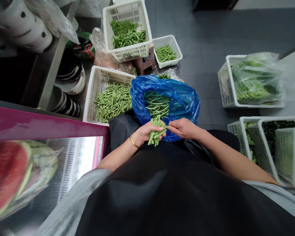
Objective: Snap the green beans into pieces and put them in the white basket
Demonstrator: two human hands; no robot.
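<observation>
Our left fingers (153, 132) clamped on green beans (154, 139) | bunch's long axis points away from us | right fingers (171, 126) pinched on its side | blue bag (184, 105) beyond fingers

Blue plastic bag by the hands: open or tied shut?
Open: the blue plastic bag gapes wide, with green beans visible inside its mouth.

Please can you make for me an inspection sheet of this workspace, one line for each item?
Surface: grey tiled floor.
Job's things: bunch of green beans; blue plastic bag holding more beans; white plastic crate of beans beside it.
Clutter: small red stool between two baskets.
Grips: left hand holds the bunch; right hand touches it.
Cables: nothing seen.
Surroundings: cut watermelon at lower left; stacked white crates at right.
</observation>
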